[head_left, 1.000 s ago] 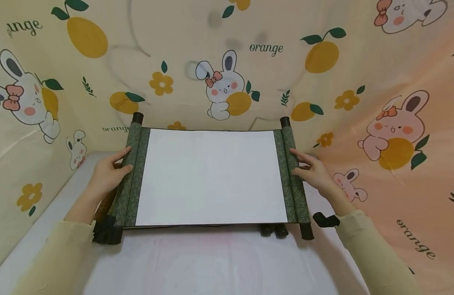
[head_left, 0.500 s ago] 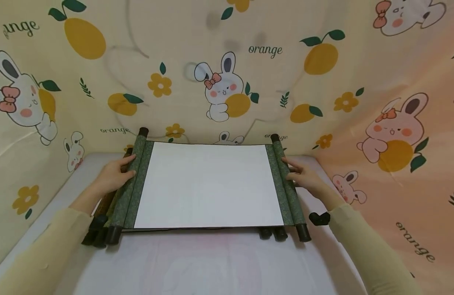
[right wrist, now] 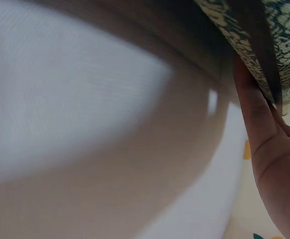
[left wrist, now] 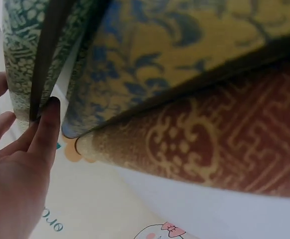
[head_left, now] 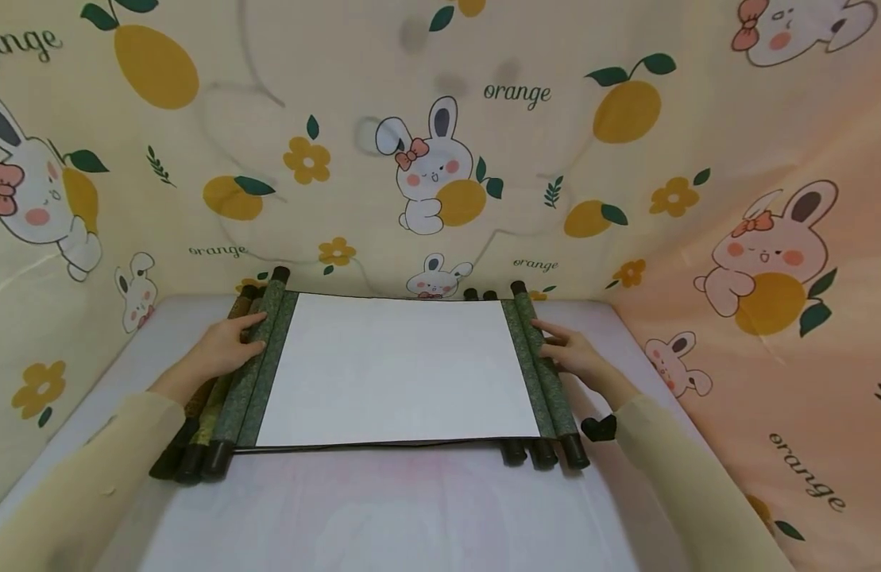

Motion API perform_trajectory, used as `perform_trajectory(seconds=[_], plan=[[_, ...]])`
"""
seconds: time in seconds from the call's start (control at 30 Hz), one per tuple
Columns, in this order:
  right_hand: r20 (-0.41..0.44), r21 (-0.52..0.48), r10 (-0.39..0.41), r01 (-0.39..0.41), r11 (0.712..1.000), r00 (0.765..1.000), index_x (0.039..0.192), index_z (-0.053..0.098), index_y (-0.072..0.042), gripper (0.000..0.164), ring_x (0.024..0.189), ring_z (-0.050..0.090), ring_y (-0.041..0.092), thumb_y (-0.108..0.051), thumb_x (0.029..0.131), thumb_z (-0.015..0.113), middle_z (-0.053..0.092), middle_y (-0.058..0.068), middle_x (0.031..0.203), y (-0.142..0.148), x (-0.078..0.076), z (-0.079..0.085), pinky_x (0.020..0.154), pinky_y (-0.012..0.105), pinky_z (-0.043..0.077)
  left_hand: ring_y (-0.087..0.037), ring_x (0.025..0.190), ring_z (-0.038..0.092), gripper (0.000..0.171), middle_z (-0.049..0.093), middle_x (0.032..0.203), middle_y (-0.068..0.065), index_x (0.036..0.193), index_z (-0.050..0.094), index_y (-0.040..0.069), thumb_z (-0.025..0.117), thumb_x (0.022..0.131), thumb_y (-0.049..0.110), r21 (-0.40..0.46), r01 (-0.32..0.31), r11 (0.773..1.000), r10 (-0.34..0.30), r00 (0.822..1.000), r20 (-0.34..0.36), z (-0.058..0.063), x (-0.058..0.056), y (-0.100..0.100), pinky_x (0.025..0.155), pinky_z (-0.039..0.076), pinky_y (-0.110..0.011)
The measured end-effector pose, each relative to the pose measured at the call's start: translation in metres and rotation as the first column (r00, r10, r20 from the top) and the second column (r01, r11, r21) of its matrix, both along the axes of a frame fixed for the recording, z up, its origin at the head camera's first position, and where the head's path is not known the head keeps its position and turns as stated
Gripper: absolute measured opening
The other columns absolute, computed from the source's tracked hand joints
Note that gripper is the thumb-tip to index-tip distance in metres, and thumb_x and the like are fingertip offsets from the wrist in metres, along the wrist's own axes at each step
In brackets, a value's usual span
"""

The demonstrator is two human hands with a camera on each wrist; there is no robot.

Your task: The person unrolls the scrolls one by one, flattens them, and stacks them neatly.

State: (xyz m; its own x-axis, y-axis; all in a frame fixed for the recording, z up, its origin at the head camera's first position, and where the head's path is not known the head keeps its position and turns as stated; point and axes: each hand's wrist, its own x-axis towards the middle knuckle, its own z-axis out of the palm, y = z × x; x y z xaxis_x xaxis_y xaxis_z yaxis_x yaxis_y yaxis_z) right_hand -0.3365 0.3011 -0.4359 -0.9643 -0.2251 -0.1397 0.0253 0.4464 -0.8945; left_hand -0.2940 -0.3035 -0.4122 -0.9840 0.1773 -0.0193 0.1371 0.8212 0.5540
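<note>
A partly unrolled scroll [head_left: 397, 373] with a white sheet and green patterned borders spans the middle of the head view, its black-capped rollers at left and right. My left hand [head_left: 222, 349] grips the left roller between thumb and fingers. On the opposite side, my right hand [head_left: 579, 357] pinches the right roller [right wrist: 287, 45]. Two more scrolls lie under the green one, largely hidden by it. In the left wrist view these are a yellow scroll with blue flowers [left wrist: 150, 55] and a red-brown scroll with gold pattern [left wrist: 234, 134], just beside my left hand.
A white cloth [head_left: 383, 516] covers the table. Behind and at the sides hangs a cream curtain [head_left: 540, 159] printed with rabbits and oranges. Black roller ends [head_left: 543, 454] of the lower scrolls stick out at the front right.
Both hands have brought the scroll's far edge down, so it lies flatter. The rollers' far ends have drawn closer together, and more of the lower scrolls shows at the left.
</note>
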Motion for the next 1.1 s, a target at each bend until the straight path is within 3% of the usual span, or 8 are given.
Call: perform_trajectory(seconds=[0.23, 0.33, 0.43, 0.47, 0.6, 0.73, 0.93, 1.1], plan=[[0.013, 0.014, 0.008, -0.009, 1.0, 1.0, 0.147, 0.037, -0.029, 0.062, 0.076, 0.045, 0.019, -0.013, 0.091, 0.058, 0.034, 0.014, 0.148, 0.001, 0.003, -0.007, 0.065, 0.032, 0.042, -0.016, 0.036, 0.036, 0.062, 0.039, 0.045, 0.002, 0.145, 0.029, -0.005, 0.055, 0.093, 0.015, -0.015, 0.029, 0.999, -0.029, 0.999, 0.015, -0.007, 0.003, 0.005, 0.043, 0.039, -0.034], [0.021, 0.032, 0.022, -0.023, 0.999, 1.0, 0.148, 0.034, -0.028, 0.063, 0.072, 0.043, 0.02, -0.012, 0.092, 0.057, 0.036, 0.016, 0.146, 0.003, 0.007, -0.008, 0.064, 0.031, 0.041, -0.035, 0.059, 0.057, 0.061, 0.051, 0.05, -0.006, 0.145, 0.032, -0.005, 0.055, 0.093, 0.017, -0.064, 0.031, 0.997, -0.031, 1.0, -0.004, -0.009, 0.002, 0.007, 0.074, 0.049, -0.051], [0.02, 0.054, 0.031, -0.032, 0.998, 0.999, 0.148, 0.034, -0.027, 0.062, 0.097, 0.05, 0.025, -0.014, 0.092, 0.057, 0.033, 0.019, 0.148, 0.005, 0.01, -0.008, 0.069, 0.031, 0.043, -0.055, 0.104, 0.05, 0.06, 0.067, 0.082, -0.023, 0.143, 0.035, -0.004, 0.056, 0.092, 0.019, -0.126, 0.036, 0.991, -0.041, 0.999, -0.035, -0.009, 0.001, 0.011, 0.099, 0.021, -0.068], [0.017, 0.059, 0.041, -0.042, 0.997, 0.999, 0.149, 0.034, -0.025, 0.061, 0.104, 0.048, 0.03, -0.014, 0.093, 0.056, 0.031, 0.019, 0.149, 0.006, 0.011, -0.008, 0.072, 0.032, 0.043, -0.057, 0.113, 0.043, 0.059, 0.067, 0.095, -0.027, 0.143, 0.036, -0.004, 0.056, 0.092, 0.02, -0.141, 0.042, 0.989, -0.048, 0.998, -0.04, -0.009, 0.001, 0.012, 0.1, 0.011, -0.071], [-0.008, 0.077, 0.075, -0.074, 0.994, 0.997, 0.148, 0.036, -0.021, 0.057, 0.128, 0.037, 0.035, -0.016, 0.095, 0.056, 0.03, 0.017, 0.151, 0.008, 0.015, -0.008, 0.084, 0.034, 0.045, -0.056, 0.122, 0.035, 0.059, 0.053, 0.125, -0.033, 0.143, 0.036, -0.004, 0.055, 0.093, 0.02, -0.198, 0.058, 0.978, -0.067, 0.997, -0.036, -0.009, 0.0, 0.016, 0.099, 0.011, -0.072], [-0.036, 0.105, 0.115, -0.111, 0.988, 0.993, 0.147, 0.036, -0.016, 0.055, 0.133, 0.036, 0.036, -0.018, 0.096, 0.056, 0.031, 0.015, 0.151, 0.009, 0.018, -0.008, 0.091, 0.039, 0.046, -0.058, 0.123, 0.029, 0.058, 0.042, 0.135, -0.035, 0.144, 0.036, -0.002, 0.054, 0.094, 0.023, -0.266, 0.045, 0.963, -0.051, 0.999, -0.014, -0.01, 0.0, 0.019, 0.094, 0.022, -0.072], [-0.063, 0.149, 0.106, -0.096, 0.984, 0.992, 0.145, 0.039, -0.012, 0.055, 0.107, 0.059, 0.034, -0.018, 0.095, 0.059, 0.039, 0.016, 0.147, 0.01, 0.019, -0.008, 0.078, 0.043, 0.051, -0.064, 0.121, 0.021, 0.06, 0.03, 0.138, -0.038, 0.145, 0.035, 0.001, 0.056, 0.094, 0.026, -0.279, 0.017, 0.96, -0.01, 1.0, 0.024, -0.012, 0.003, 0.02, 0.079, 0.037, -0.07], [-0.07, 0.159, 0.094, -0.082, 0.984, 0.993, 0.143, 0.042, -0.009, 0.053, 0.079, 0.059, 0.027, -0.017, 0.094, 0.06, 0.045, 0.017, 0.142, 0.007, 0.018, -0.008, 0.068, 0.041, 0.05, -0.057, 0.123, 0.025, 0.059, 0.032, 0.136, -0.037, 0.143, 0.037, -0.002, 0.057, 0.094, 0.023, -0.262, 0.038, 0.964, -0.04, 0.999, -0.004, -0.017, 0.004, 0.017, 0.091, 0.028, -0.069]])
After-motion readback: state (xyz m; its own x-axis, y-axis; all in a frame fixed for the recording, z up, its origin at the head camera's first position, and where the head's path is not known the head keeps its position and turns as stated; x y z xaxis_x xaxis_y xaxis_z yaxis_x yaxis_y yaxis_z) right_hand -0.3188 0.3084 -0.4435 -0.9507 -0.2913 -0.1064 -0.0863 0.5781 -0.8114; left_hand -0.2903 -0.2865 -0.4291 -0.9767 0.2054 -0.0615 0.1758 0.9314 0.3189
